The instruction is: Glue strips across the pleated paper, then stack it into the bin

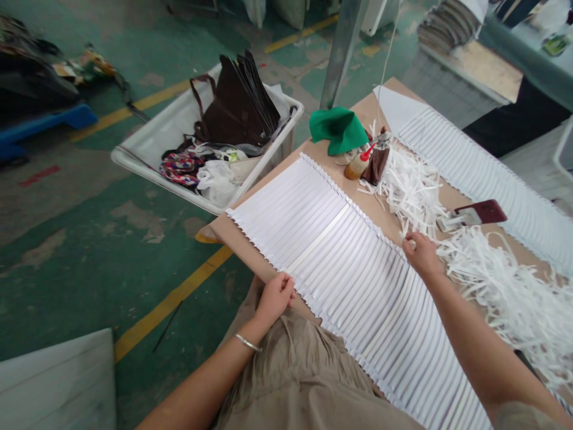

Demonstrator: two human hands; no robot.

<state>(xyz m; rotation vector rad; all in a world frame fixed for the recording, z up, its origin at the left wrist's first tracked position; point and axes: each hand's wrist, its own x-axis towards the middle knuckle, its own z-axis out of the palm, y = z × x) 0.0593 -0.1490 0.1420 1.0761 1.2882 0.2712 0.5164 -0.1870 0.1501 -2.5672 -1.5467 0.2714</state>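
Note:
A long row of overlapping white sheets (313,221), fanned like shingles with small tabs along both edges, lies on a brown-covered table (264,272). My left hand (276,295) is closed at the near edge of this row, fingertips pinched together. At the row's far edge, beside a heap of thin white strips (412,185), my right hand (421,254) has its thumb and fingers curled in a pinch. Whatever either hand holds is too small or hidden to make out. A second heap of white strips (505,292) lies just right of my right hand.
Across the table are a dark red phone (483,213) on a stand, a glue bottle (357,165) with a red tip, a green cloth (339,130) and another fanned row (483,167). A white bin (174,194) of dark bags stands past the table's left end, near a metal post (342,57).

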